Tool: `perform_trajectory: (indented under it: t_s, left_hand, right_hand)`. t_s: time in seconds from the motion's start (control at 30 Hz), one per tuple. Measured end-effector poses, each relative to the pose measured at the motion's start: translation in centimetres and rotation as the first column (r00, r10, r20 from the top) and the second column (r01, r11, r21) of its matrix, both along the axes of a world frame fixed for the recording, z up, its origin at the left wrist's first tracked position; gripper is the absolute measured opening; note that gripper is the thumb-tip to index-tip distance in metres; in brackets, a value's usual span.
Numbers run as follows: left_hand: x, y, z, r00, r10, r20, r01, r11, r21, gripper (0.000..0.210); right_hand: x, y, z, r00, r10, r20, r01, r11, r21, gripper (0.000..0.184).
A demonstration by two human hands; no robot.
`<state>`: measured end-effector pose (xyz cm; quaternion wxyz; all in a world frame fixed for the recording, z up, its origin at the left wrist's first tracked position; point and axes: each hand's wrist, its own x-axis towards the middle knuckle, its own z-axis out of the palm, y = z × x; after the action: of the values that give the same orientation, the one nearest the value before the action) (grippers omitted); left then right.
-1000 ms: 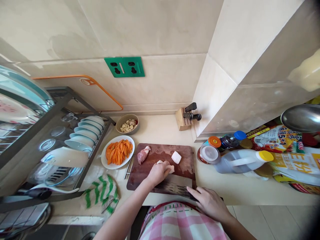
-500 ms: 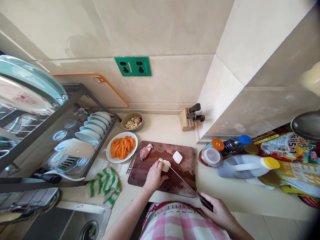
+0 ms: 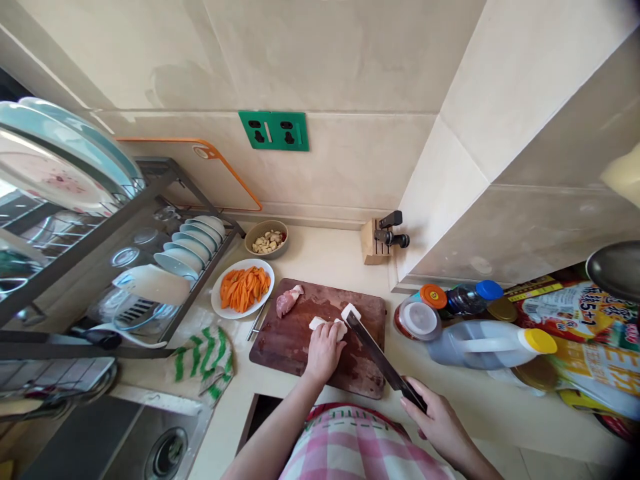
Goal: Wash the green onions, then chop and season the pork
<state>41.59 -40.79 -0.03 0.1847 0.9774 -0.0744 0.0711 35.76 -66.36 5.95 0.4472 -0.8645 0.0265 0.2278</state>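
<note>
My left hand [image 3: 324,350] has its fingers closed over a pale piece of fatty meat [image 3: 316,323] on the dark brown cutting board [image 3: 285,347]. In my right hand [image 3: 437,417] is a kitchen knife [image 3: 377,357], gripped by its black handle. Its blade slants up and left across the board, flat side partly showing. The tip overlaps a second white chunk of fatty meat [image 3: 351,311]; I cannot tell whether they touch. At the board's upper left lies a pink piece of meat [image 3: 289,301], apart from both hands.
Left of the board are a plate of sliced carrots [image 3: 244,291], a bowl of pale pieces [image 3: 267,240] and a striped cloth [image 3: 205,360]. A dish rack [image 3: 200,320] and sink [image 3: 135,440] stand farther left. A knife block [image 3: 373,241] is behind; jars and a large jug [image 3: 480,345] crowd the right.
The knife has left the piece under my left hand and swung up and right, its tip now over the other white chunk. My left hand stays on its piece. The view has shifted slightly.
</note>
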Motion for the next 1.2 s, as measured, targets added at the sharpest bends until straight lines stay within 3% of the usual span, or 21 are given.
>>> perform_trajectory:
  t_s: [0.13,0.3,0.53,0.87,1.0,1.2]
  left_hand:
    - [0.3,0.3,-0.1,0.995,-0.095,0.004,0.095,0.994,-0.055,0.032]
    - [0.1,1.0,-0.3,0.995,-0.1,0.014,0.101,0.993,-0.054,0.029]
    - [0.7,0.9,-0.4,0.995,-0.099,0.027,0.1,0.995,-0.021,0.024]
    - [1.4,1.1,-0.8,0.995,-0.089,0.037,0.091,0.995,-0.045,0.024]
    - [1.4,1.1,-0.9,0.996,-0.079,0.037,0.082,0.995,-0.057,0.022]
    - [1.3,0.9,-1.1,0.997,-0.05,0.056,0.054,0.995,-0.082,0.022]
  right_hand:
    - [-0.3,-0.3,-1.1,0.995,0.082,0.063,-0.079,0.996,-0.047,0.045]
    - [-0.5,0.1,-2.5,0.973,0.203,0.111,-0.187,0.972,-0.142,0.044]
    - [0.0,1.4,-1.0,0.943,0.238,0.231,-0.207,0.967,-0.15,0.037]
    - [-0.2,0.7,-0.6,0.95,0.29,0.118,-0.261,0.941,-0.214,0.04]
    - [0.3,1.1,0.1,0.933,0.356,0.049,-0.327,0.897,-0.296,0.039]
    - [3.0,5.2,-0.6,0.901,0.435,0.0,-0.387,0.802,-0.456,0.037]
